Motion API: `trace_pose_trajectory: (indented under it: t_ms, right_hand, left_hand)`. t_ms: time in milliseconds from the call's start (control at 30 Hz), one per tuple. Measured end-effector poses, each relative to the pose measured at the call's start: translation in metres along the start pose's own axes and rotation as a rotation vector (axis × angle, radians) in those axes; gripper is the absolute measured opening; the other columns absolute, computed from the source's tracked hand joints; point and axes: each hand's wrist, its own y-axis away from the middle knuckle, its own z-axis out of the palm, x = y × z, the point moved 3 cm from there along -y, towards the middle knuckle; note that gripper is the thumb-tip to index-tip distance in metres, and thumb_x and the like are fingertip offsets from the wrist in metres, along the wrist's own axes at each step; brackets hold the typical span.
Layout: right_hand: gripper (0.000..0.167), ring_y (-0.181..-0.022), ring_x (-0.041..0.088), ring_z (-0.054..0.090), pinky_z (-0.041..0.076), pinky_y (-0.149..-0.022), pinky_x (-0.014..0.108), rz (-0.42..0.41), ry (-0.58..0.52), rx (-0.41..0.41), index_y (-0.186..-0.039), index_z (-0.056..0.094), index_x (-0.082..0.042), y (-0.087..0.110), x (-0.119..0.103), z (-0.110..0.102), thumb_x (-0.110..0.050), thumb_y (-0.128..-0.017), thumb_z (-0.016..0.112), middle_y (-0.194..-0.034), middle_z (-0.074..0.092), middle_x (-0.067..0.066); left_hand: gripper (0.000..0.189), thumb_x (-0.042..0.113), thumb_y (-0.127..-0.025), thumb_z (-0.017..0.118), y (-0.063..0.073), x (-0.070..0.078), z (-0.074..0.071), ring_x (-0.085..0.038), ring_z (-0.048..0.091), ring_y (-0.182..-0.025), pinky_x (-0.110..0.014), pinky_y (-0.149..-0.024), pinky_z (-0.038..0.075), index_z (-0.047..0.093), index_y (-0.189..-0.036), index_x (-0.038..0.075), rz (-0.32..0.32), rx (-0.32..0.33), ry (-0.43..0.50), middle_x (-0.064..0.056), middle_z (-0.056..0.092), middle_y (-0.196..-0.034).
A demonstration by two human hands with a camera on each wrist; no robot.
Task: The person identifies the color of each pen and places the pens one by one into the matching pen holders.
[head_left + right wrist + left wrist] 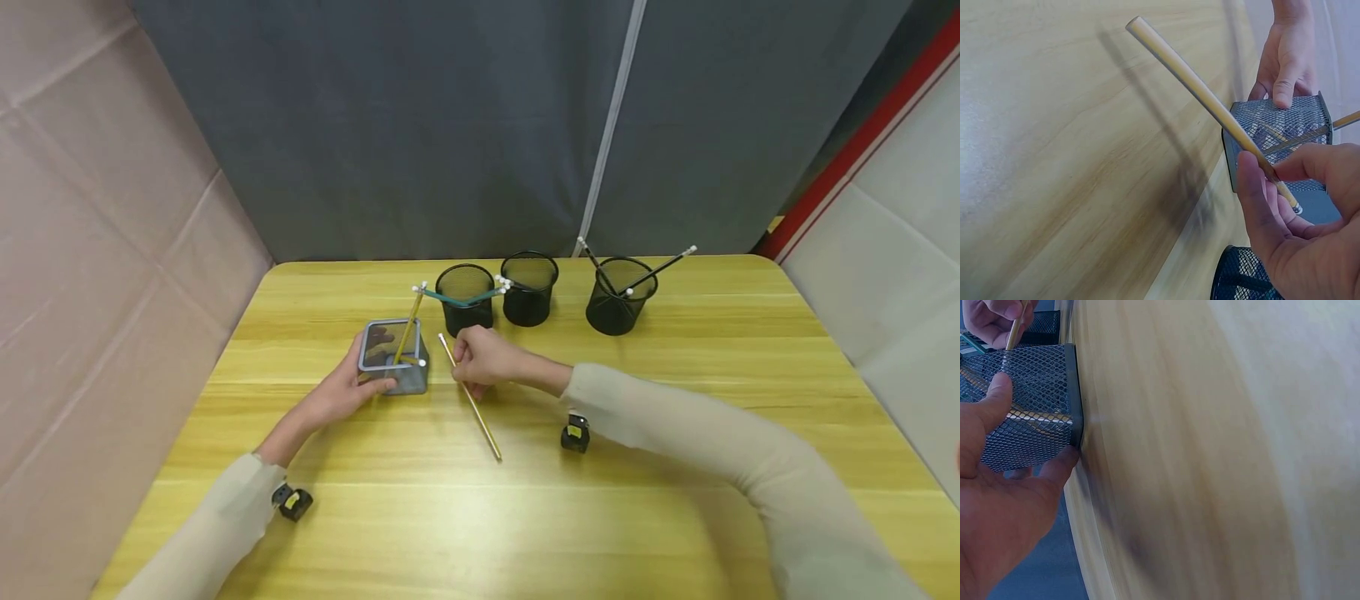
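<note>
My left hand [337, 393] grips a square grey mesh pencil holder [407, 381] on the wooden table, thumb on the near side and fingers around the left side. Yellow pencils [408, 329] with white ends stand tilted inside it. Just right of the holder, my right hand [487, 357] pinches a gold-yellow pencil [483, 425] between thumb and fingers. In the right wrist view this pencil [1191, 81] slants above the tabletop, its eraser end [1297, 209] just beyond my fingertips. The left wrist view shows my left thumb [999, 397] against the mesh.
Behind my hands stand three round black mesh cups. The left cup [467, 318] has teal pencils, the middle cup [528, 310] a dark pencil, and the right cup [613, 318] black pencils. A grey curtain [420, 133] hangs behind the table, with pale sheets at both sides.
</note>
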Motion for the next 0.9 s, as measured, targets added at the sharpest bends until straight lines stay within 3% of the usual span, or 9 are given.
trace_pose_trajectory:
  t_ms: [467,700,800,900]
  right_hand:
    - [0.012,-0.062,0.039,0.070,0.062,-0.060,0.048,-0.058,-0.060,0.034,-0.095,0.055,0.004,0.010,0.005,-0.011,0.009,-0.085,0.060,-0.078,0.062,0.011]
    - [0.013,-0.061,0.014,0.061,0.057,-0.057,0.028,-0.196,0.028,0.048,-0.096,0.056,0.002,0.012,-0.001,-0.015,0.006,-0.085,0.063,-0.081,0.060,0.007]
    - [0.013,-0.061,0.018,0.063,0.060,-0.059,0.034,-0.227,0.002,0.037,-0.098,0.055,0.003,0.014,-0.005,-0.016,0.007,-0.087,0.062,-0.083,0.060,0.009]
    - [0.013,-0.064,0.030,0.067,0.062,-0.062,0.046,-0.226,-0.058,0.026,-0.100,0.054,0.003,0.015,-0.009,-0.017,0.008,-0.090,0.061,-0.084,0.061,0.012]
  left_hand:
    - [0.084,0.000,-0.098,0.065,0.001,-0.001,-0.002,-0.041,0.032,-0.142,-0.059,-0.116,0.026,0.010,-0.160,0.011,0.000,-0.003,0.010,-0.025,0.030,-0.156]
    - [0.084,0.001,-0.098,0.065,0.001,-0.001,-0.002,-0.043,0.034,-0.140,-0.061,-0.115,0.027,0.010,-0.160,0.011,0.000,-0.004,0.008,-0.026,0.029,-0.156]
    - [0.084,0.001,-0.099,0.065,0.002,-0.001,-0.002,-0.043,0.032,-0.142,-0.061,-0.115,0.025,0.010,-0.160,0.012,-0.004,-0.003,0.000,-0.026,0.030,-0.156]
    - [0.083,0.001,-0.099,0.065,0.002,-0.001,-0.002,-0.043,0.030,-0.143,-0.062,-0.116,0.024,0.010,-0.161,0.011,-0.003,0.000,-0.008,-0.026,0.030,-0.156]
